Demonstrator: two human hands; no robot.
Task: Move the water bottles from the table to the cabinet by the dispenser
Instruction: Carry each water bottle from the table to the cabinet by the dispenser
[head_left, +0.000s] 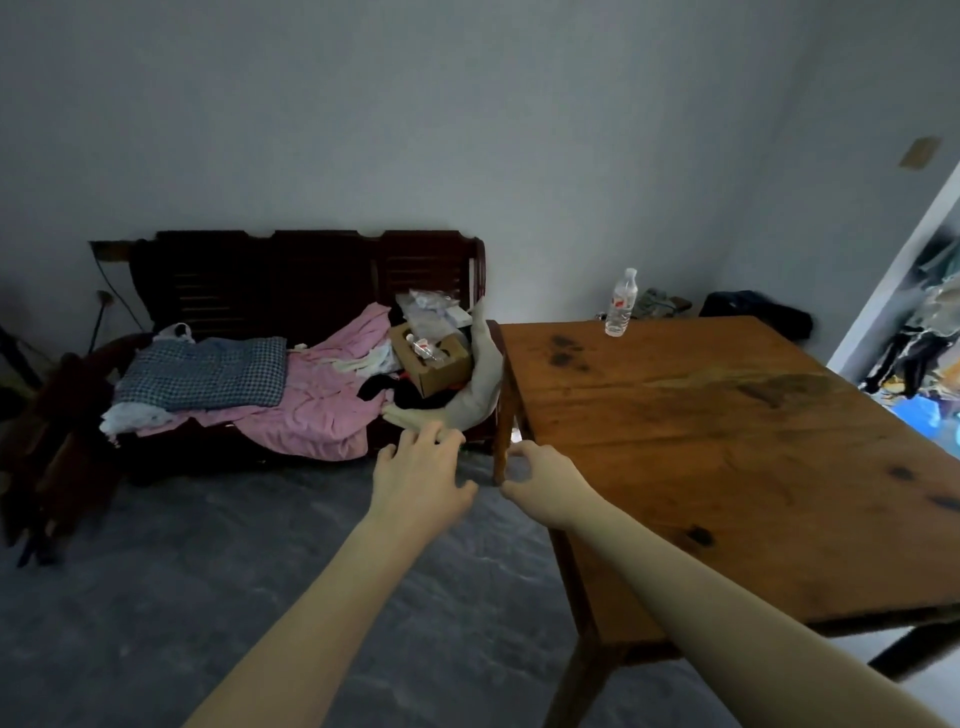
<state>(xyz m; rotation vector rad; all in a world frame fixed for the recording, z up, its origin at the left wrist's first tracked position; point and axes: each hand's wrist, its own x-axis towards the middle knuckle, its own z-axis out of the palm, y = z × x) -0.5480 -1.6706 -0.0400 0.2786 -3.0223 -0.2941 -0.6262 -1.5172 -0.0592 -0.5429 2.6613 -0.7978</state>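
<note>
One clear plastic water bottle (621, 302) with a white cap and a red-and-white label stands upright at the far edge of the brown wooden table (727, 457). Both my arms reach forward over the floor, left of the table. My left hand (423, 480) is spread with relaxed fingers and holds nothing. My right hand (537, 480) hovers by the table's left edge with fingers loosely curled and thumb apart, also empty. Both hands are well short of the bottle. No cabinet or dispenser is in view.
A dark wooden bench (311, 291) along the back wall carries a pink blanket (322, 405), a checked cloth, a cardboard box (434, 358) and loose bags. Dark clothes lie behind the table. A doorway (914, 322) opens at right. Grey floor (208, 571) spreads at left.
</note>
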